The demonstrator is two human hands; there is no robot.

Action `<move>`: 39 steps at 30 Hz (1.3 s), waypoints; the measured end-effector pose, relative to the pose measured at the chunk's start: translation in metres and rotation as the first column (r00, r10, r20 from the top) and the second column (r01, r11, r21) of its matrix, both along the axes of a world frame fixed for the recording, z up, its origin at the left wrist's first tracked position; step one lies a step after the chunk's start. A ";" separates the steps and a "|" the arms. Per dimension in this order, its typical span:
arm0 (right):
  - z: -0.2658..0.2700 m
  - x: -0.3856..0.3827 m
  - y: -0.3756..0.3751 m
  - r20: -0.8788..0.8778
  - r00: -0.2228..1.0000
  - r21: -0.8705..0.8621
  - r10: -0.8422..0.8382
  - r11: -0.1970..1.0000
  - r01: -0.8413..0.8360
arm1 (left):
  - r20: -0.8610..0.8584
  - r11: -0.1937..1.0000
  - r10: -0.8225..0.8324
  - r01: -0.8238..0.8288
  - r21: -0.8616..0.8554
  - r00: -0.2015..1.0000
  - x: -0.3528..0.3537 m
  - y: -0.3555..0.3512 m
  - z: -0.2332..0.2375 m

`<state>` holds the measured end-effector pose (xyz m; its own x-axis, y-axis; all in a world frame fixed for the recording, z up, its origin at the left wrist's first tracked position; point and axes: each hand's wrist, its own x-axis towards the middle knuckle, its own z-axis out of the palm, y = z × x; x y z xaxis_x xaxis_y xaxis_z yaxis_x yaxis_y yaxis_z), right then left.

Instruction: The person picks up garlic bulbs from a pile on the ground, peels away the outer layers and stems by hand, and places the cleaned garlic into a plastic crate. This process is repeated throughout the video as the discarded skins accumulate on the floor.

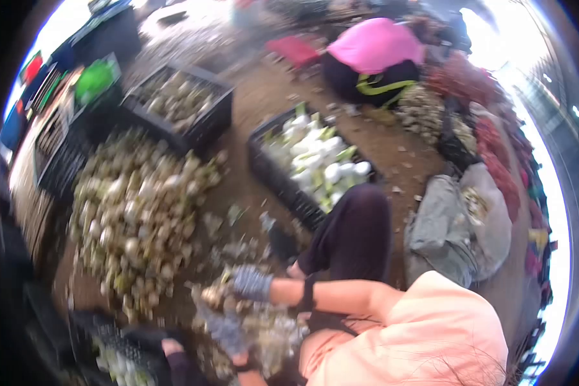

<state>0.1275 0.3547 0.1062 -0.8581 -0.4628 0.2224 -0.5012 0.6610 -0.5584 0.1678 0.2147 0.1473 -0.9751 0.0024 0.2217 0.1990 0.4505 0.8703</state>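
Grey-gloved right hand (pixel 251 284) and grey-gloved left hand (pixel 228 330) flank round, pale-brown onion (pixel 211 296) near fingertips; blur, cannot tell whether fingers grip or gape. Steady, light hold looks best, low over papery, whitish skins (pixel 278 336) beside left fingers.

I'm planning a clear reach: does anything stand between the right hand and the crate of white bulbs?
Yes. The person's dark shoe is on the floor between the right hand and the crate, and the bent knee covers part of the crate's near side in this view.
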 end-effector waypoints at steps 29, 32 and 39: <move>0.019 0.011 -0.019 0.709 0.700 -0.519 0.084 0.735 0.437 | 0.499 0.794 -0.110 -0.226 0.564 0.860 -0.009 -0.042 -0.029; 0.007 0.011 -0.020 0.735 0.594 -0.678 0.328 0.382 0.628 | 0.524 0.811 -0.143 -0.204 0.549 0.840 -0.005 -0.052 -0.035; 0.017 0.000 -0.012 0.736 -0.016 -0.138 0.677 0.173 0.975 | 0.516 0.825 -0.250 -0.099 0.556 0.819 0.000 -0.039 0.044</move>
